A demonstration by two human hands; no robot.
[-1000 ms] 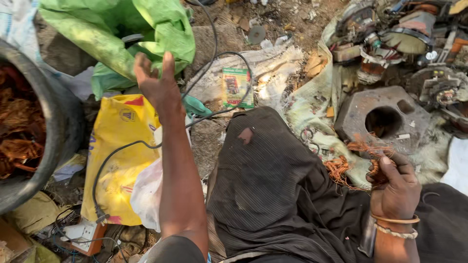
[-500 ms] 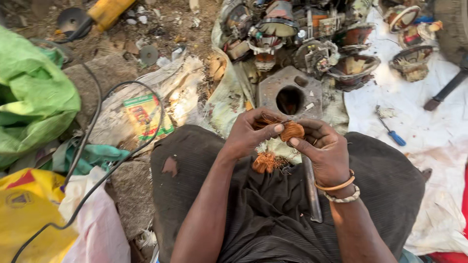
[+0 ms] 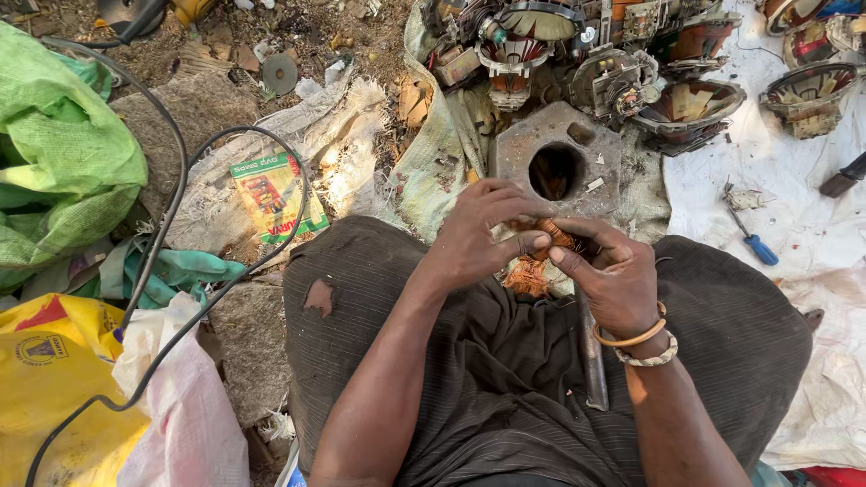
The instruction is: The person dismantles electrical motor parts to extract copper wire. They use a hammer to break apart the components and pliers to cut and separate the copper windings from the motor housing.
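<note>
- Pinching a frayed copper wire bundle (image 3: 555, 236) over the lap: left hand (image 3: 478, 236) and right hand (image 3: 613, 280), fingers closed on it.
- Rusty square metal block (image 3: 519, 149), round hole, just beyond.
- Blue-handled screwdriver (image 3: 753, 239), far right, white cloth (image 3: 803, 225).

Flat green packet (image 3: 273, 196) with a red-and-yellow picture lies on the ground, well left of the left hand (image 3: 478, 236). Yellow printed bag (image 3: 54, 379) sits farther left, lower down.

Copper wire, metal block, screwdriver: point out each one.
copper wire (image 3: 552, 236), head view, on the strands between the fingers.
metal block (image 3: 516, 149), head view, on its flat top left of the hole.
screwdriver (image 3: 763, 251), head view, on its blue handle.
</note>
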